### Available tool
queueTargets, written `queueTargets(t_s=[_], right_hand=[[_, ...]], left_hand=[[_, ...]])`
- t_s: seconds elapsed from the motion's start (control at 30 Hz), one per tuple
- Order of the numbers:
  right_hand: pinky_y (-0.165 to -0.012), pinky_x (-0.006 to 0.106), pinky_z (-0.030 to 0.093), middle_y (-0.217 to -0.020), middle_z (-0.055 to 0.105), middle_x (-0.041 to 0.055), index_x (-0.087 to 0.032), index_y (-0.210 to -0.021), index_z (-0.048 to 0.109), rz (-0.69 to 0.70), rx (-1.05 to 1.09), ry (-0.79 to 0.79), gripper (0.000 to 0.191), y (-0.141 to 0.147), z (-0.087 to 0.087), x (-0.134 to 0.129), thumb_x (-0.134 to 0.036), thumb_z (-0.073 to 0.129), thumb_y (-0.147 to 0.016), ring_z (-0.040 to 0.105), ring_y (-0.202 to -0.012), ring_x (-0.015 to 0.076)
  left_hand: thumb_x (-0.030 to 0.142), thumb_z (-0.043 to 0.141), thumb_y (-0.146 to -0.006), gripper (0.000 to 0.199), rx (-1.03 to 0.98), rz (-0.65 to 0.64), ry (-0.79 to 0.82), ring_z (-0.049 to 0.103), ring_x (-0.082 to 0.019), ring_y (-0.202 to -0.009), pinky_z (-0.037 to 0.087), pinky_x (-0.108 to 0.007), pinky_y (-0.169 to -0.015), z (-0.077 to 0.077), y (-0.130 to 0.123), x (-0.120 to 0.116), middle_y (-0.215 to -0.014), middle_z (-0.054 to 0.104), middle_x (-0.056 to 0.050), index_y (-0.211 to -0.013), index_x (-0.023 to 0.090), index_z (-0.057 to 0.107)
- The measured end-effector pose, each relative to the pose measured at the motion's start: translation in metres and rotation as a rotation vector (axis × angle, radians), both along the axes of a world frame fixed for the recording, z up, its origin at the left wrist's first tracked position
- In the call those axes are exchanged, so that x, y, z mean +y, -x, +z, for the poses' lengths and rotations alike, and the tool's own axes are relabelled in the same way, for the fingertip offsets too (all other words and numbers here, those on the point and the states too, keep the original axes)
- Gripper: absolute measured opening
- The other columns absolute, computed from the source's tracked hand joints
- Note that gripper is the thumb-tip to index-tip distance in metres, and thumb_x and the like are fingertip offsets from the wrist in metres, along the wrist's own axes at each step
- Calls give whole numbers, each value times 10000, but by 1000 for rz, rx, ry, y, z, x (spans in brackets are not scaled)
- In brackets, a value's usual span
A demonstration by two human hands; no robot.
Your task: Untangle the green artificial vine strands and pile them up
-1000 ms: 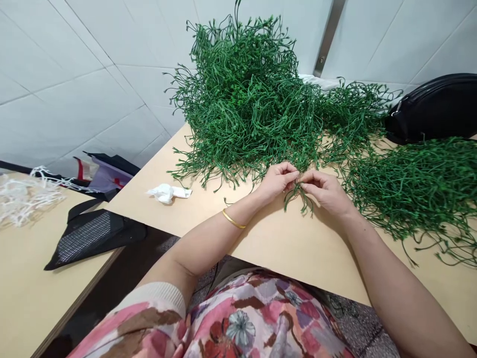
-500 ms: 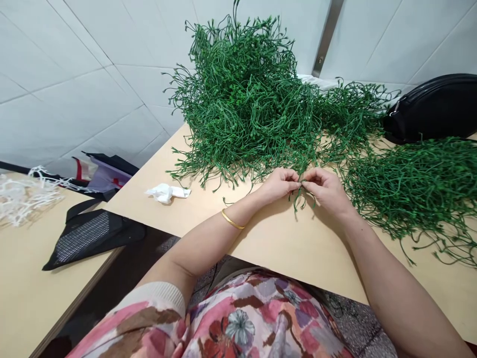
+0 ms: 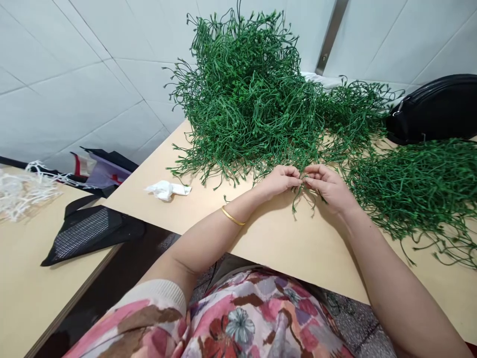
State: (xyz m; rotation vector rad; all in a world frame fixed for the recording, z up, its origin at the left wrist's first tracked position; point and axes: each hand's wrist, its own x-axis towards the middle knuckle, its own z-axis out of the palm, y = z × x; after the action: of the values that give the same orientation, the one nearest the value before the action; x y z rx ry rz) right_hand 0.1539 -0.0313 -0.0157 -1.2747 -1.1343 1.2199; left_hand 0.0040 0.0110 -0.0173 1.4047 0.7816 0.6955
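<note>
My left hand (image 3: 280,181) and my right hand (image 3: 328,186) meet fingertip to fingertip over the front of the table. Both are closed in a pinch on a small green artificial plant sprig (image 3: 296,199), whose thin stems hang below the fingers. The exact spot where they grip is partly hidden by the fingertips. Just behind the hands rises a large tangled heap of the same green sprigs (image 3: 242,104). To the right of my right hand lies a second, flatter pile of green sprigs (image 3: 417,184).
A black bag (image 3: 436,109) stands at the back right against the tiled wall (image 3: 93,109). Crumpled white tissue (image 3: 166,190) lies left on the table (image 3: 290,243). On the lower left table are a black mesh pouch (image 3: 85,233) and white stringy pieces (image 3: 22,194).
My fingers have shifted slightly on the sprig, and its hanging stems sit a little differently. The view has moved very slightly; the piles look the same.
</note>
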Motion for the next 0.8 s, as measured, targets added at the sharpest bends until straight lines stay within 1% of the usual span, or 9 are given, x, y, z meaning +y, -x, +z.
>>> queueTargets(t_s=[0.07,0.17,0.37,0.47,0.57,0.63,0.73,0.8], right_hand=[[-625,263,412,-692,543,-30,-198,-838,580,50,42,40,312,-2,3,-1,-299,717,-576,491,-625,98],[-613,264,415,-682,544,-29,-196,-823,588,119,51,74,338,-4,7,-2,-366,749,-579,486,-616,98],[-556,246,392,-647,550,-28,-188,-789,596,226,-15,109,326,-7,10,-3,-377,763,-582,477,-582,93],[-568,257,412,-643,563,-28,-191,-801,598,191,0,97,325,-7,10,-3,-335,765,-562,494,-573,98],[-609,265,446,-666,580,-25,-196,-794,597,105,92,110,338,-4,13,-4,-287,778,-524,535,-600,104],[-608,261,450,-656,578,-23,-191,-770,599,95,151,141,328,-1,15,-5,-287,786,-518,537,-599,102],[-560,240,421,-590,525,-42,-187,-732,581,133,173,188,329,3,17,-7,-317,801,-525,479,-551,82],[-515,225,378,-545,467,-60,-190,-711,551,143,169,204,353,4,17,-7,-359,804,-531,422,-511,70]], left_hand=[[161,609,-647,153,-25,-24,70,334,-40,-445,229,-224,-488,2,1,1,-478,422,51,-563,140,483],[166,625,-628,158,-69,-49,147,343,-43,-434,231,-224,-488,3,2,2,-465,430,44,-551,142,489],[150,608,-599,158,-77,-105,215,345,-51,-409,233,-228,-466,5,5,7,-424,407,38,-496,141,488],[143,591,-594,121,-91,-106,248,361,-57,-411,258,-230,-461,3,7,11,-442,422,36,-517,145,497],[132,608,-576,123,-94,-116,223,360,-48,-425,267,-220,-473,1,9,13,-449,427,44,-529,143,494],[125,629,-561,149,-85,-150,204,365,-45,-441,280,-214,-489,0,10,12,-451,431,48,-529,142,484],[120,647,-557,178,-75,-189,216,388,-50,-456,304,-213,-504,2,10,10,-460,445,46,-538,145,471],[107,639,-568,186,-78,-180,229,396,-49,-452,310,-211,-502,4,8,8,-466,445,45,-535,144,460]])
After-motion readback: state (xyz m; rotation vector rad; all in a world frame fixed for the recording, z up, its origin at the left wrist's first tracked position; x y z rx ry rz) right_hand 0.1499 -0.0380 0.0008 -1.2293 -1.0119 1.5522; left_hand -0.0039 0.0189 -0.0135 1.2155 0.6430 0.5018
